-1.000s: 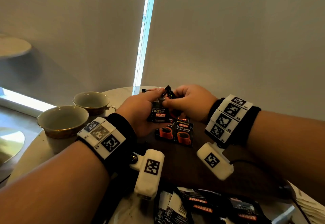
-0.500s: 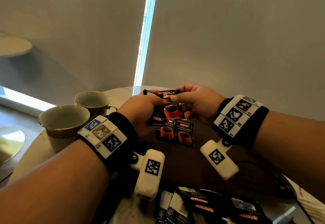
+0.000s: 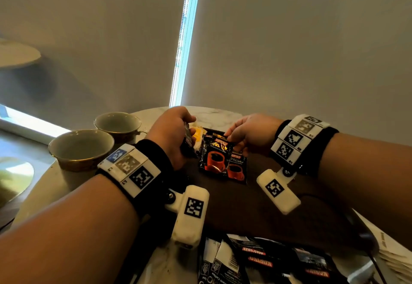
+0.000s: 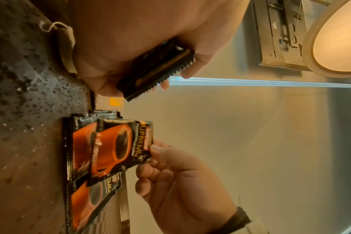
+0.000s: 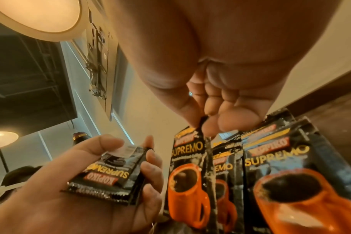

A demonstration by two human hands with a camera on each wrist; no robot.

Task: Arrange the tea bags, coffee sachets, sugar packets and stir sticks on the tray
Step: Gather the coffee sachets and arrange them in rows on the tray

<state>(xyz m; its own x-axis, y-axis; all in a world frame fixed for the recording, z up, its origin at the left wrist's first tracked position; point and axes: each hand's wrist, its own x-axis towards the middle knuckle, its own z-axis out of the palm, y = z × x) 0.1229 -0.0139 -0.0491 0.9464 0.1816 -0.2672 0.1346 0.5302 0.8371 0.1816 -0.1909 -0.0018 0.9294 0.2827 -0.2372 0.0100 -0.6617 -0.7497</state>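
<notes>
Coffee sachets, glossy black with an orange cup, now lie overlapped near the far edge of your dark wooden tray; a second ago both hands held one aloft. Your right hand pinches the top sachet's upper corner, lowering it; your left hand grips a spare sachet.

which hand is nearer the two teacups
Left. The left hand holds a sachet just right of the teacups; the right hand is farther right, past the sachets on the tray.
</notes>
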